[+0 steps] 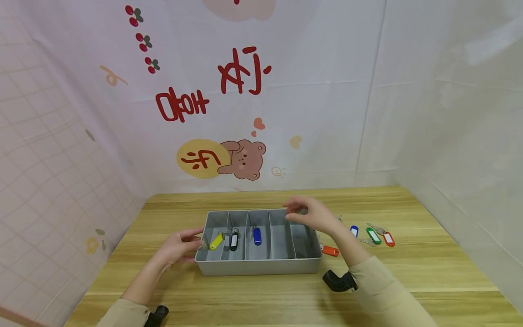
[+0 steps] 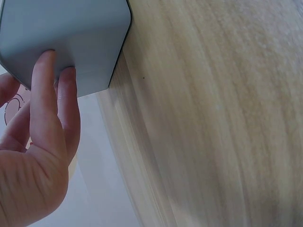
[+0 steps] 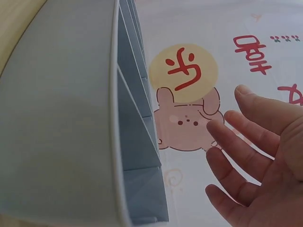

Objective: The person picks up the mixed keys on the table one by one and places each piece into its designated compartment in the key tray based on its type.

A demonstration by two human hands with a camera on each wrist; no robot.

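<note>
A grey divided tray (image 1: 257,267) stands on the wooden table. My left hand (image 1: 180,246) is at its left end; in the left wrist view, nearly straight fingers (image 2: 45,94) touch the outer wall. Over the back right part of the tray hovers my right hand (image 1: 308,214), its fingers loosely bent and holding nothing in the right wrist view. From the left, the compartments hold a yellow key tag (image 1: 216,241), a black key tag (image 1: 234,240) and a blue key tag (image 1: 257,236). The two right compartments show bare floors.
Right of the tray lie an orange-red key tag (image 1: 330,250), a blue-framed tag (image 1: 354,230), a green tag (image 1: 373,235) and a red tag (image 1: 389,238), with keys among them. The right forearm partly covers this group. A printed cloth (image 1: 318,113) hangs behind the table.
</note>
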